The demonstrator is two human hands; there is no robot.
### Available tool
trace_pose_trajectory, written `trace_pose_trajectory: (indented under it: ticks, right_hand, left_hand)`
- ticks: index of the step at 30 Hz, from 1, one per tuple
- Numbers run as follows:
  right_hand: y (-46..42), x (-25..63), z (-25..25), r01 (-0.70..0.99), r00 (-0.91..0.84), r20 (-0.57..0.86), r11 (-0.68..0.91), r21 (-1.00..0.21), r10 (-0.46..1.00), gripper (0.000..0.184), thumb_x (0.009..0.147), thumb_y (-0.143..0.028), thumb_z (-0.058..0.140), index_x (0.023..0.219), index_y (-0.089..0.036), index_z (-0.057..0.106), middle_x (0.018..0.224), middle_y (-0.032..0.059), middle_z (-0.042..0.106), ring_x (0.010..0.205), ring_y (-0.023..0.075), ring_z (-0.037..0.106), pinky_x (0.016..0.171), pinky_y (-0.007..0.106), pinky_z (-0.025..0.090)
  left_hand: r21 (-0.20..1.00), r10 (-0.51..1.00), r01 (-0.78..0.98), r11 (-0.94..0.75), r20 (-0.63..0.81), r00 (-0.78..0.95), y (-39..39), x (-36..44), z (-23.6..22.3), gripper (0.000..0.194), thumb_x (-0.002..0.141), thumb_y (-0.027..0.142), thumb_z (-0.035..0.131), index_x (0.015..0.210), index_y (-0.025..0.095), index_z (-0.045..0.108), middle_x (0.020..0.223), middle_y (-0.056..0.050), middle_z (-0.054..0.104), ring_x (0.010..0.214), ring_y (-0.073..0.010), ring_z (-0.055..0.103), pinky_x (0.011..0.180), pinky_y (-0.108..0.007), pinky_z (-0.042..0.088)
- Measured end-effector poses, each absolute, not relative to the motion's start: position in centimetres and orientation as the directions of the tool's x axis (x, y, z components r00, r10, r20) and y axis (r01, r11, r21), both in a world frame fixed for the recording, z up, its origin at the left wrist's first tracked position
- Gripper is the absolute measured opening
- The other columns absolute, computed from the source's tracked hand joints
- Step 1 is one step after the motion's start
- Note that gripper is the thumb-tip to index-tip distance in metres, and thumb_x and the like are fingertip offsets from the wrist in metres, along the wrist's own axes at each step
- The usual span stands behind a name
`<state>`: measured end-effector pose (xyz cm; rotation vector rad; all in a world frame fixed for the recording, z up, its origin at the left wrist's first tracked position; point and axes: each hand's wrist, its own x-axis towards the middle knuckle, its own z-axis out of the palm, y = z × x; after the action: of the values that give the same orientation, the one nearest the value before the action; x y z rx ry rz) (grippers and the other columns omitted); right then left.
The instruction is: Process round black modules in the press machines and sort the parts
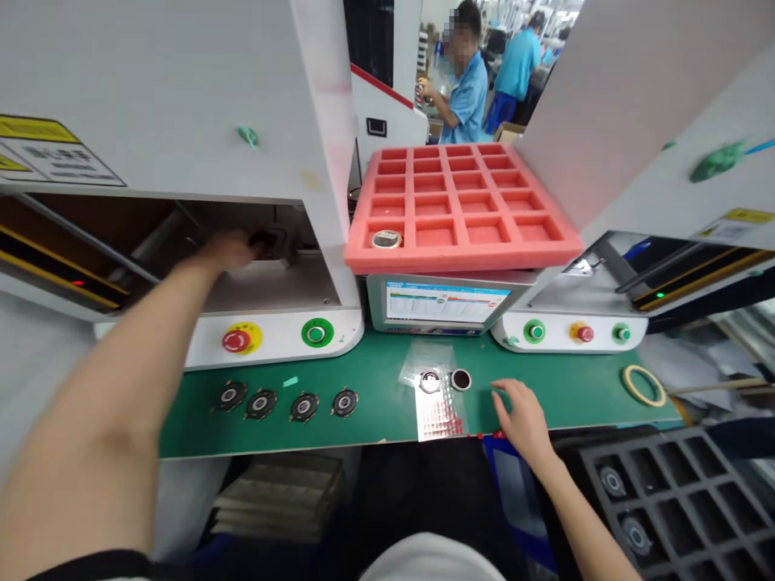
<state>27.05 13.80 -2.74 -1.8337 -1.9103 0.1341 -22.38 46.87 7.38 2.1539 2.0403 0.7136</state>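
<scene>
One dark part (270,244) sits inside the open bay of the left-hand machine (242,81), right at the fingertips of the left hand (227,248). The bay is dim and those fingers are partly blurred, so I cannot tell whether they pinch the part or merely touch it. The right hand (521,415) is low over the green tabletop (387,363), its fingers loosely spread and slightly curled, the thumb apart from them.

Nearest to the right hand is a dark-faced disc (461,380) with a pale rim. Just beside it, a silver-rimmed round piece (430,382) lies on a clear, shiny sheet (439,420). Farther left, four black round pieces (261,404) with short lugs lie apart in a row, near a green scrap of tape (291,382).

Below the bay, the machine's front panel carries a red button (236,341) and a green button (316,333). Behind the tabletop stands a lit screen (448,305), with a pink foam tray (466,258) above it; one round piece (386,239) occupies the tray's front-left compartment. A tape roll (644,386) lies at the right end. Beyond, two people (469,97) in blue shirts are visible.
</scene>
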Motion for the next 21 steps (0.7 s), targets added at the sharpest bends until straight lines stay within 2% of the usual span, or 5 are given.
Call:
trace_pose_trajectory:
  ticks: [4, 9, 13, 17, 21]
  right_hand:
    - [12.4, 27.4, -2.2, 0.943, 0.019, 0.317, 0.088, -0.322, 0.948, 0.015, 0.092, -0.023, 0.046, 0.098, -0.019, 0.06, 0.092, 0.0078, 0.071, 0.088, 0.025, 0.067, 0.078, 0.04, 0.052]
    - [12.1, 27.3, -1.7, 0.943, 0.031, 0.315, 0.077, -0.323, 0.949, 0.015, 0.093, -0.024, 0.047, 0.099, -0.02, 0.06, 0.094, 0.008, 0.07, 0.091, 0.0246, 0.066, 0.081, 0.039, 0.052]
    - [13.0, 26.4, -2.1, 0.929, 0.044, 0.279, 0.064, -0.365, 0.959, 0.016, 0.093, -0.025, 0.047, 0.101, -0.02, 0.06, 0.098, 0.009, 0.069, 0.096, 0.0246, 0.065, 0.083, 0.038, 0.052]
    - [15.6, 24.7, -2.9, 0.915, 0.013, 0.188, 0.064, -0.399, 0.982, 0.027, 0.086, -0.028, 0.058, 0.112, -0.02, 0.058, 0.115, 0.0106, 0.066, 0.11, 0.0267, 0.06, 0.09, 0.038, 0.052]
    - [17.9, 23.4, -3.7, 0.913, -0.044, 0.079, 0.072, -0.402, 0.996, 0.051, 0.077, -0.029, 0.071, 0.124, -0.02, 0.054, 0.126, 0.0117, 0.061, 0.116, 0.0298, 0.056, 0.092, 0.041, 0.051]
  left_hand:
    - [0.336, 0.996, 0.942, -0.012, 0.092, -0.02, 49.6, -23.4, 8.2, 0.047, 0.086, 0.045, 0.062, 0.08, -0.002, 0.065, 0.079, -0.009, 0.068, 0.107, -0.0326, 0.06, 0.095, -0.064, 0.041]
    - [0.251, 0.988, 0.968, -0.016, 0.155, -0.024, 45.9, -23.2, 9.0, 0.045, 0.093, 0.037, 0.048, 0.102, -0.005, 0.059, 0.115, -0.02, 0.064, 0.124, -0.0374, 0.049, 0.101, -0.069, 0.033]
    - [0.27, 0.856, 0.883, -0.385, 0.462, 0.232, 32.4, -17.5, 6.9, 0.041, 0.093, 0.035, 0.04, 0.124, 0.011, 0.054, 0.122, -0.019, 0.06, 0.121, -0.0376, 0.052, 0.101, -0.067, 0.039]
    - [0.253, 0.765, 0.733, -0.632, 0.358, 0.536, 18.9, -8.6, 0.3, 0.034, 0.096, 0.031, 0.04, 0.128, 0.03, 0.051, 0.119, -0.007, 0.064, 0.11, -0.0232, 0.061, 0.093, -0.038, 0.056]
    - [0.319, 0.792, 0.725, -0.61, 0.269, 0.548, 15.6, -3.5, -5.3, 0.037, 0.095, 0.02, 0.041, 0.131, 0.018, 0.049, 0.121, -0.014, 0.06, 0.113, -0.0278, 0.058, 0.097, -0.046, 0.052]
